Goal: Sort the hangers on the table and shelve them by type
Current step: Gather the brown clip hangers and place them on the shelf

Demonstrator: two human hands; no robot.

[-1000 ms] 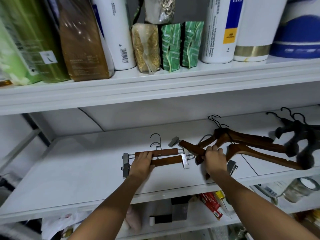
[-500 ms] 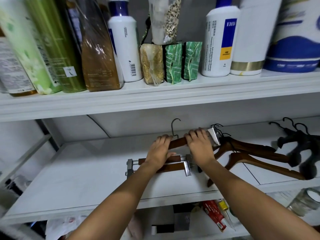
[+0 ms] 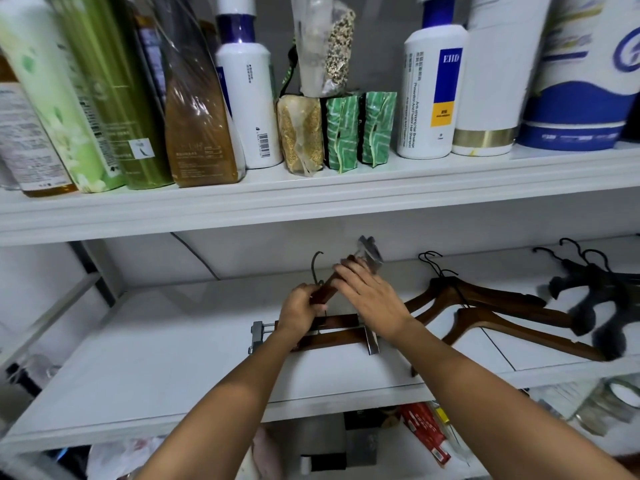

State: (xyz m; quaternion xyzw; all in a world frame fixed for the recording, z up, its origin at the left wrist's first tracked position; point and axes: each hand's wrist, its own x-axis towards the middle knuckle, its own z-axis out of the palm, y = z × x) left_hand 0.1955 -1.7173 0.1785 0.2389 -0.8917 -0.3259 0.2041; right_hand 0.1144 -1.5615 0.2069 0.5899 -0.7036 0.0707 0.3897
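Clip hangers (image 3: 343, 321) with brown wood bars are being held up flat by the white middle shelf (image 3: 173, 358), near its front edge. Just above them, one more, the tilted hanger (image 3: 325, 289), is being held in the air by both hands, with its right end up high. Its low end is being gripped by the left hand (image 3: 299, 311), with the fingers curled round the wood. Its middle is being covered by the right hand (image 3: 372, 299); those fingers are being held close together and laid over the bar, but if the bar is being squeezed cannot be told. To the right, brown coat hangers (image 3: 519, 331) are being held flat by the same shelf, and black fuzzy hangers (image 3: 595, 299) are being held up past them, touching their ends. Farther up and back, bottles (image 3: 249, 98) and small packs (image 3: 343, 133) are being held in a row by the top shelf (image 3: 311, 199).
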